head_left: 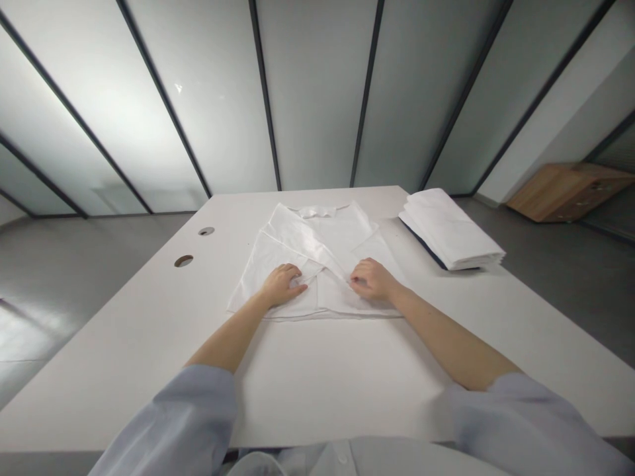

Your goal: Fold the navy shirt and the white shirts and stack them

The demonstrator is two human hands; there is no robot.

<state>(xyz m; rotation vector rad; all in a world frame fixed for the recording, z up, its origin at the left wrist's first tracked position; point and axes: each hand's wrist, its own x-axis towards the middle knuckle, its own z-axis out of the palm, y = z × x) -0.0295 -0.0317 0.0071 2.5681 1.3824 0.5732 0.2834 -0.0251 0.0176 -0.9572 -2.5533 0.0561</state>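
A thin white shirt (302, 235) lies spread on the table, its collar at the far end and its front edges overlapping near the middle. On the left part of the shirt rests my left hand (284, 284), fingers slightly bent and thumb apart from them. My right hand (371, 279) has its fingers closed in a pinch at the right part of the shirt, on the cloth near the crossing front edges. The cloth right under the fingertips is partly hidden.
A stack of folded white cloth (449, 228) with a dark layer underneath sits at the right side of the white table (337, 383). Two round holes (184, 261) pierce the tabletop on the left. Beyond are frosted glass panels (317, 92) and a wooden cabinet (560, 192).
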